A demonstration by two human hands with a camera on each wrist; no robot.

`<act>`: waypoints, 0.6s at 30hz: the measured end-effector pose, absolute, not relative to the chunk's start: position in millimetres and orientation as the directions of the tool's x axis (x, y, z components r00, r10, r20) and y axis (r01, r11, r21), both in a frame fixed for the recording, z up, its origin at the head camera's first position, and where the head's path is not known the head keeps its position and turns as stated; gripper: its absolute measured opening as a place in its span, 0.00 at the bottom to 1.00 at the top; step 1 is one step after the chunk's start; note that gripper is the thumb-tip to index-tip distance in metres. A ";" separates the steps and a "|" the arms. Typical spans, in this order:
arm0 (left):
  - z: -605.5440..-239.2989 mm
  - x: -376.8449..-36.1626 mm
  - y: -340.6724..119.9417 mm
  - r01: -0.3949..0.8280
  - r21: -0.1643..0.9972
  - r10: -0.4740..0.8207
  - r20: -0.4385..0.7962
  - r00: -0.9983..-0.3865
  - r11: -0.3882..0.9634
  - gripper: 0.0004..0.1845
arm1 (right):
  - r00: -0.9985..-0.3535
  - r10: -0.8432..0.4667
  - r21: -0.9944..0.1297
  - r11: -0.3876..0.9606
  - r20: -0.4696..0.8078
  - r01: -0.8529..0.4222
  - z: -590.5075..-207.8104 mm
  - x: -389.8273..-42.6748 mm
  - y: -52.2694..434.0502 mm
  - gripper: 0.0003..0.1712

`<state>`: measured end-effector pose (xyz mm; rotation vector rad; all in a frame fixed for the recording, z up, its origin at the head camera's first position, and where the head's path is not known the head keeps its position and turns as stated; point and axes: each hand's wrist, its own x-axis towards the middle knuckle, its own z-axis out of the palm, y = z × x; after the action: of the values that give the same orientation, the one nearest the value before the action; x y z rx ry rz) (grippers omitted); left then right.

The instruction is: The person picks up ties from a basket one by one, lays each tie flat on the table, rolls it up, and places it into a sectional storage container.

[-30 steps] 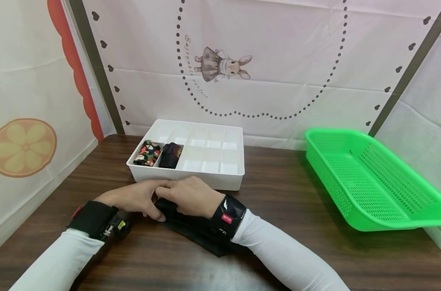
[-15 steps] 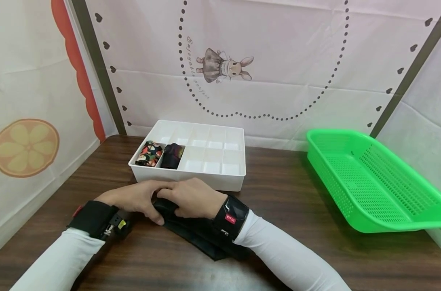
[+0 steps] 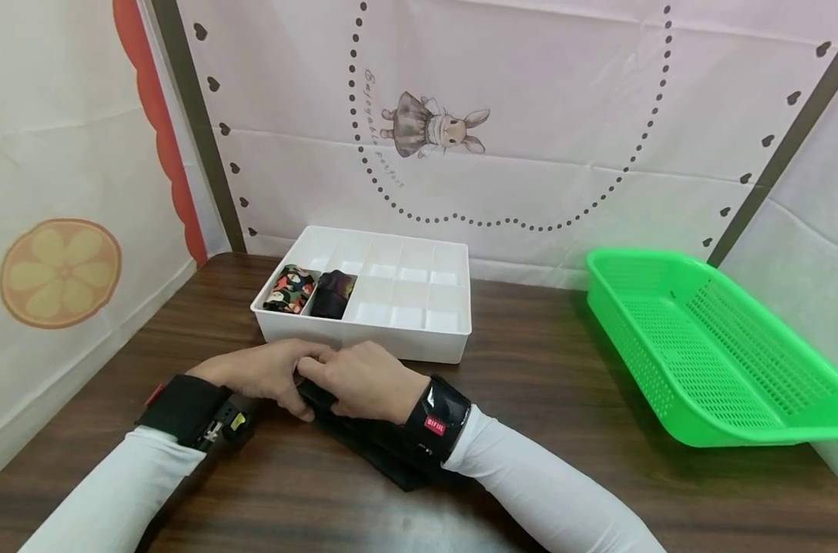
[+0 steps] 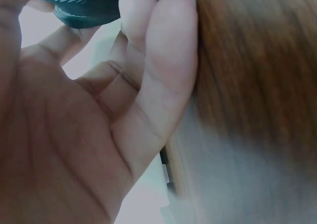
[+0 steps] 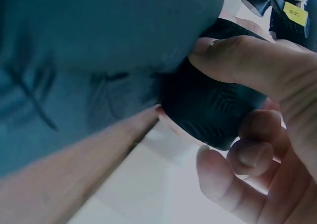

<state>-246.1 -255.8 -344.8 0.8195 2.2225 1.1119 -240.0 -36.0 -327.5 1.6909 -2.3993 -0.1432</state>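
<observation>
A dark cloth (image 3: 384, 452) with a faint leaf pattern lies slantwise on the table, one end rolled up under both hands. My left hand (image 3: 269, 375) holds the roll's far-left end, thumb in front and fingers bent behind. In the left wrist view only a bit of the cloth (image 4: 91, 6) shows at the top, beyond the fingers. My right hand (image 3: 365, 380) grips the roll from above; the right wrist view has its thumb pressing on the rolled part (image 5: 213, 105) with fingers curled beneath. The flat part of the cloth runs back under the right wrist.
Just behind the hands stands a white divided box (image 3: 363, 334). Two of its front-left compartments hold rolled cloths, one multicoloured (image 3: 291, 289) and one dark purple (image 3: 332, 294). A green perforated basket (image 3: 667, 407) is at the right. A printed curtain (image 3: 543, 92) closes off the back.
The head view has shifted slightly, so the scene sits a little further right. Both hands keep their hold on the roll, with only small finger movement.
</observation>
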 end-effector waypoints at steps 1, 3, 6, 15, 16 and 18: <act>-345.0 -247.1 -255.8 0.295 0.823 0.710 -0.174 -0.682 0.485 0.32 | -0.329 -0.939 0.172 0.342 0.099 -0.924 -326.5 -241.2 -35.3 0.30; -343.4 -248.1 -255.7 0.317 0.816 0.718 -0.162 -0.677 0.483 0.32 | -0.324 -0.943 0.142 0.332 0.077 -0.932 -323.3 -244.3 -32.7 0.30; -341.7 -246.3 -256.7 0.340 0.800 0.713 -0.149 -0.685 0.494 0.32 | -0.313 -0.949 0.090 0.316 0.046 -0.945 -319.5 -245.5 -30.4 0.31; -347.7 -247.7 -259.5 0.282 0.844 0.711 -0.154 -0.686 0.455 0.32 | -0.300 -0.941 0.178 0.325 0.155 -0.929 -328.8 -245.1 -32.1 0.21; -348.4 -247.9 -259.4 0.284 0.842 0.711 -0.155 -0.686 0.458 0.32 | -0.301 -0.942 0.172 0.324 0.148 -0.930 -328.7 -245.3 -31.5 0.22; -349.2 -248.4 -259.3 0.285 0.839 0.710 -0.158 -0.687 0.463 0.32 | -0.311 -0.943 0.155 0.328 0.120 -0.932 -326.9 -245.4 -29.3 0.25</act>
<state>-248.4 -259.3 -349.2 0.8276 2.2208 1.1400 -245.4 -29.3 -326.9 1.7173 -2.3998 -0.0838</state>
